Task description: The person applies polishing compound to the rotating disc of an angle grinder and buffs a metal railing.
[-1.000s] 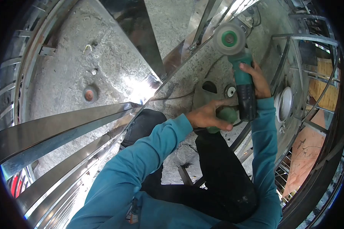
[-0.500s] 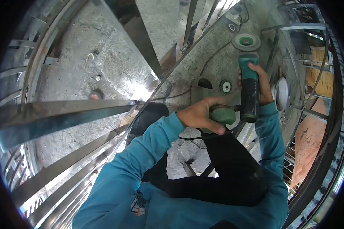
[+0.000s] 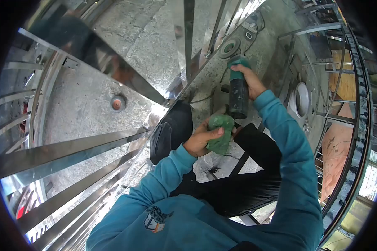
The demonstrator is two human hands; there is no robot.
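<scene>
My left hand (image 3: 200,139) is closed on a green block (image 3: 221,134), thumb on its face, over my knee. Up and to the right, my right hand (image 3: 249,79) grips a green and black angle grinder (image 3: 238,94) around its green front part. The grinder's round disc (image 3: 229,48) points away from me, and its black rear end is close to the block. Polished metal bars (image 3: 92,54) of a frame meet at a bright joint (image 3: 157,112) left of my hands.
A small round wheel (image 3: 117,103) lies on the concrete floor (image 3: 142,33) at the left. Another small disc (image 3: 249,35) is at the top near a cord. A white basin (image 3: 299,99), a dark metal frame (image 3: 352,125) and a reddish board (image 3: 337,146) stand at the right.
The grinder has moved left and its disc has changed tilt. My left hand has lifted the green block, which now shows its broad face. The view has shifted over the metal frame.
</scene>
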